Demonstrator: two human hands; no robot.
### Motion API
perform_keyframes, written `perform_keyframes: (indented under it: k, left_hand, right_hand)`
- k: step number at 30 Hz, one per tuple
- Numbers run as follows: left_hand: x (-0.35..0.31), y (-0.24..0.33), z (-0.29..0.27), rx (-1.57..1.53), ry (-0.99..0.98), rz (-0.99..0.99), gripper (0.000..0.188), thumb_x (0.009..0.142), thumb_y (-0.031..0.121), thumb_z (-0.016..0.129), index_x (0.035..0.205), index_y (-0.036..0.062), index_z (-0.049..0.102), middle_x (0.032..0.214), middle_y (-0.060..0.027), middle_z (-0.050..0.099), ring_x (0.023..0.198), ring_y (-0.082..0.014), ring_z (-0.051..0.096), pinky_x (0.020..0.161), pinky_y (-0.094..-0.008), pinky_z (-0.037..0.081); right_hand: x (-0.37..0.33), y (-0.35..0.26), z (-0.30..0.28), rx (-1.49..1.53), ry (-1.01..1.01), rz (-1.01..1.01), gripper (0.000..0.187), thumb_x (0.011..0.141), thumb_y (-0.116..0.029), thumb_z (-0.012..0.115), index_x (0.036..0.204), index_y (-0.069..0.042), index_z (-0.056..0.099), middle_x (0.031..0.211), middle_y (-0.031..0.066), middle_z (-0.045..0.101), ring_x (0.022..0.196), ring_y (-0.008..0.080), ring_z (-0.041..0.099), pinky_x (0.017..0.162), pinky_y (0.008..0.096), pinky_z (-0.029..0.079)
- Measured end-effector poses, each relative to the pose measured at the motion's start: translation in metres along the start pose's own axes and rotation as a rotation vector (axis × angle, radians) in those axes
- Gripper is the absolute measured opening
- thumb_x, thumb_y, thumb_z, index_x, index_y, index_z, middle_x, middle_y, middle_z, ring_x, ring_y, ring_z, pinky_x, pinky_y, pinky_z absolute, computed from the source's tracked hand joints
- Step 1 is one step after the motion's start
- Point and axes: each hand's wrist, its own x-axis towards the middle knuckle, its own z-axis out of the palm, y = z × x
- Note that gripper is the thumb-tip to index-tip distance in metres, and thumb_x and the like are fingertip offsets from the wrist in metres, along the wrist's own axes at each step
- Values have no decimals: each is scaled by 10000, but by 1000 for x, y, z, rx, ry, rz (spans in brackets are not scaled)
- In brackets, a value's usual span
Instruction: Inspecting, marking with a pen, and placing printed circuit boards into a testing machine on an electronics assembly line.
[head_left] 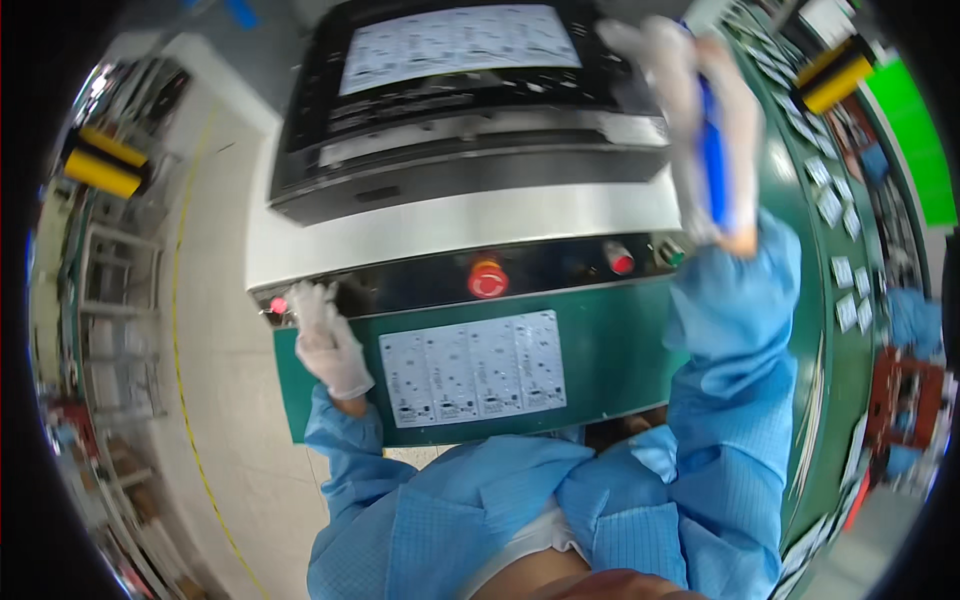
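My left hand (328, 345), in a thin white glove, rests at the left end of the black control panel (400, 288). Its fingers are stretched out beside a small reddish button (279, 305). Raised at the upper right, my gloved right hand (735, 130) is closed around a long blue pen-like tool (713, 150); motion blurs both. A white circuit board panel (473, 370) lies flat on the green work surface (620, 345) in front of me. Another white circuit board panel (460, 45) sits in the black frame (480, 165) on top of the white machine.
On the control panel are a red emergency stop button (488, 279), a red button (621, 261) and a green button (670, 252). A green bench (815, 350) at right carries several small white boards (830, 207). Shelving (120, 270) stands at left, beyond a yellow floor line (178, 330).
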Motion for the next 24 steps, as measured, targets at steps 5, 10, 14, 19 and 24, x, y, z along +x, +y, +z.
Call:
perform_keyframes:
  k: [5, 10, 14, 19, 24]
  left_hand:
    - [-5, -16, 4, 55, 31, 51, 305, 895, 48, 491, 1173, -33, 585, 1194, -202, 605, 1246, -394, 475, 1095, -472, 292]
    - [-5, -25, 8, 175, 56, 131, 305, 910, 106, 515, 1190, 11, 592, 1330, -200, 517, 1264, -390, 459, 1075, -452, 333]
    - [1, -15, 6, 285, 53, 84, 275, 919, 99, 527, 1176, 64, 618, 1429, -176, 422, 1275, -381, 451, 1028, -446, 391]
    - [13, -4, -8, 204, 392, 25, 406, 875, -80, 452, 1203, 85, 626, 1455, -197, 341, 1236, -345, 494, 925, -387, 515]
    - [4, -13, -28, 159, 442, -116, 718, 677, -188, 468, 1330, 104, 522, 1503, -213, 234, 1312, -404, 390, 982, -422, 472]
  right_hand:
    - [-151, -4, -51, 641, 412, 1018, 379, 1004, -282, 454, 1078, 82, 529, 844, 43, 589, 752, 99, 590, 726, 218, 488]
    - [-231, 4, 2, -632, -176, 607, 159, 940, -174, 551, 982, -22, 541, 653, 148, 595, 483, 311, 577, 442, 405, 456]
    - [-233, 8, -1, -270, -168, 805, 194, 958, -207, 501, 921, -24, 551, 663, 135, 601, 556, 303, 605, 478, 381, 461]
    - [-208, -63, 24, -66, -481, 227, 247, 825, -144, 541, 1010, 16, 504, 814, 146, 585, 744, 297, 629, 639, 436, 503]
    - [-239, -164, 110, 81, -619, -199, 216, 802, -122, 467, 971, 10, 446, 1038, 174, 553, 1028, 284, 582, 1052, 424, 349]
